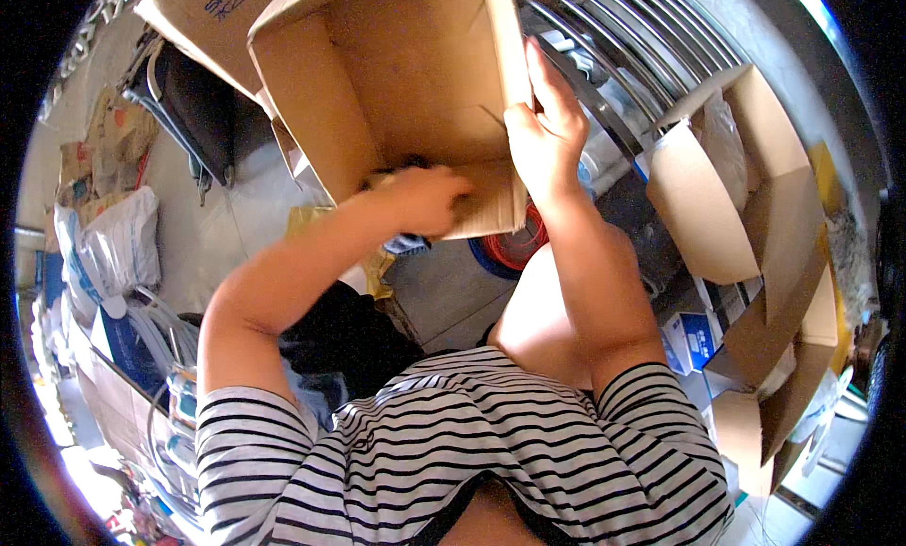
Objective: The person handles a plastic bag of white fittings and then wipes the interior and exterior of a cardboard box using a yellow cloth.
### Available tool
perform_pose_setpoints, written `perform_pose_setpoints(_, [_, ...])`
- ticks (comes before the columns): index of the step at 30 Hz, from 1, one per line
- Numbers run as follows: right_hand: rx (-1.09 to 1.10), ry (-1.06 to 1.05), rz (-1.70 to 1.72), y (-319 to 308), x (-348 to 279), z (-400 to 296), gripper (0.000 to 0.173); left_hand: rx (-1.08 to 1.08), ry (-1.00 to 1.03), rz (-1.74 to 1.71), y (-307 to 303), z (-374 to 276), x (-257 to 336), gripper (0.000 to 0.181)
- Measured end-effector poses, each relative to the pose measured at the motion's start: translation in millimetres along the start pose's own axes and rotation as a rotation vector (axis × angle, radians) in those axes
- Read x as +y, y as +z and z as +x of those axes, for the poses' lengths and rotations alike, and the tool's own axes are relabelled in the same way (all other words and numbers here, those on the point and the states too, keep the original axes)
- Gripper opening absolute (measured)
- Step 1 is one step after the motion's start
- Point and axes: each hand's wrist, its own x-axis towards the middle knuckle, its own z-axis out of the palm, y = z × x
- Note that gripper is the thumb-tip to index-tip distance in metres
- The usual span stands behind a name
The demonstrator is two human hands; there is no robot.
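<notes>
An open, nearly bare-inside cardboard box is tilted in front of me, its opening facing me. My right hand holds its right wall, with the thumb at the rim and the fingers along the outside. My left hand, blurred, is curled at the box's lower edge. Something dark shows just behind its knuckles; whether the hand holds it cannot be told. A blue-and-white striped thing shows just below that hand.
Another cardboard box with writing stands at the upper left. Open cardboard boxes and a metal-bar rack are at the right. Red coiled material lies below the held box. A white plastic sack and a dark folded chair stand left.
</notes>
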Motion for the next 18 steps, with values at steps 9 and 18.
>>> perform_pose_setpoints(9, [0.010,-0.009,0.016,12,-2,-1,0.056,0.268,0.003,-0.439,13,34,0,0.034])
perform_pose_setpoints(18, [0.101,-0.047,-0.157,-4,15,4,0.057,0.443,0.142,-0.221,35,-4,4,0.035])
